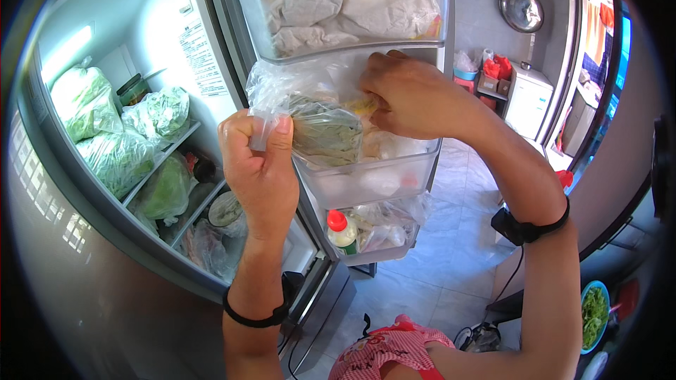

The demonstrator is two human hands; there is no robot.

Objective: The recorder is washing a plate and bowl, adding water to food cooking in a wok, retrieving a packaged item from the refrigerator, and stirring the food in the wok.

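Observation:
My left hand [261, 153] pinches the edge of a clear plastic bag [326, 129] with dull green contents. That bag rests in the middle bin [364, 182] of the fridge door. My right hand [417, 97] reaches into the same bin from the right, fingers bent at bagged food behind and beside the green bag; whether it grips anything is hidden. Above, the upper door bin [354, 53] holds wrapped plastic bags. In the lower bin [380, 257] stand a bottle with a red cap [340, 229] and more clear bags.
Left of the door, fridge shelves [161, 163] carry bagged leafy greens [87, 103] and a covered bowl [225, 208]. Beyond the door's right side are a tiled floor [422, 243] and a white cabinet [528, 100]. A blue basin of greens [595, 316] sits at lower right.

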